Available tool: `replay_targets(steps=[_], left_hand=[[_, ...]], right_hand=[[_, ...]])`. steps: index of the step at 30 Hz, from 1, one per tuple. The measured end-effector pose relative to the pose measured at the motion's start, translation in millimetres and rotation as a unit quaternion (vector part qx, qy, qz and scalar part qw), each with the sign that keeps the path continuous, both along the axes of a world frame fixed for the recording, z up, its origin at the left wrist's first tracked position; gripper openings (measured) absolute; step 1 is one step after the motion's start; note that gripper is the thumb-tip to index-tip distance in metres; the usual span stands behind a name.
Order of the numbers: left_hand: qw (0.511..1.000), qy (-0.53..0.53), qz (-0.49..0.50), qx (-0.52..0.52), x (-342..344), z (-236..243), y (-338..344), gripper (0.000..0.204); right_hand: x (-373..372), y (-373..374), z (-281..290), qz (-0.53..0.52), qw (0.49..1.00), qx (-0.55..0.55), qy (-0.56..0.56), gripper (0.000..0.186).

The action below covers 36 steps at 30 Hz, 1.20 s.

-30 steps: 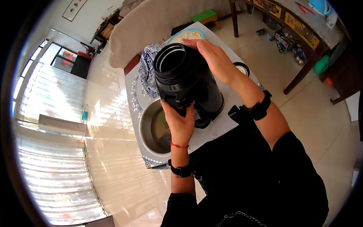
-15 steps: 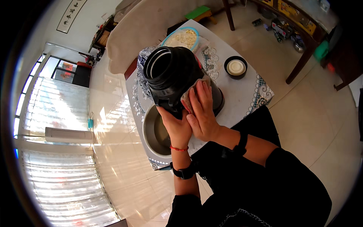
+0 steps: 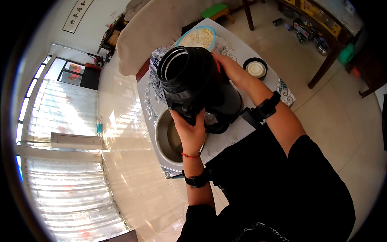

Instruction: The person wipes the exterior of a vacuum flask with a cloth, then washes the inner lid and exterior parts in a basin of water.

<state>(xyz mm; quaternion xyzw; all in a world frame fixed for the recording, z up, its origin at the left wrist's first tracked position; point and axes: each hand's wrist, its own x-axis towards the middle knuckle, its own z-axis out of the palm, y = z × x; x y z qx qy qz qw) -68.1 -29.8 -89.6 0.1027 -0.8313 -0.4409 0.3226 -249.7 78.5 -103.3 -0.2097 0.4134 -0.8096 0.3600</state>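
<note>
A large black vacuum jug [image 3: 201, 84] tilts over the small table, its mouth uncovered and facing up toward the left. My left hand [image 3: 188, 131] is closed around its near side, below the neck. My right hand [image 3: 230, 69] reaches round the jug's far right side, the palm against it. Its fingers are hidden behind the jug, and the cloth does not show. Beneath the jug's left side stands a round metal basin [image 3: 162, 141] with some liquid in it. The black lid [image 3: 255, 68], pale inside, lies upturned to the right.
The table [image 3: 274, 86] wears a grey cloth with patterned edges. A blue-rimmed basket [image 3: 197, 37] of pale pieces stands at its far end, by a draped sofa [image 3: 139, 40]. A green-topped stool [image 3: 215, 11] and a dark wooden table leg [image 3: 322, 68] stand beyond.
My right hand has moved from the jug's near side up and round its far right side. The cloth under it has gone out of sight. My left hand keeps its hold.
</note>
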Motion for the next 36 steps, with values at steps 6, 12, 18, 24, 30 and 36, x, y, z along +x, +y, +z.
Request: replay_targets(steps=[6,12,18,24,30,36], left_hand=[[0.978,-0.099,-0.126,0.132,17.7,-2.5,-51.2,0.048],[0.969,-0.130,-0.141,0.159,16.5,3.1,-55.5,0.050],[0.976,-0.112,-0.140,0.125,7.3,0.1,-57.1,0.054],[0.974,-0.140,-0.132,0.118,11.6,-3.0,-64.4,0.052],[0.972,-0.115,-0.156,0.134,9.4,2.9,-60.4,0.050],[0.973,-0.125,-0.100,0.166,7.9,8.0,-60.8,0.050]], right_hand=[[70.1,12.0,-1.9,-0.349,0.896,-0.005,0.274,0.044],[71.3,33.4,35.3,-0.391,0.755,0.070,0.522,0.034],[41.6,43.6,46.9,-0.254,0.854,0.042,0.451,0.030],[91.7,41.9,28.3,-0.435,0.682,0.114,0.577,0.028],[86.8,44.3,38.1,-0.436,0.671,0.129,0.585,0.027],[69.6,27.4,49.2,-0.392,0.728,0.097,0.554,0.022]])
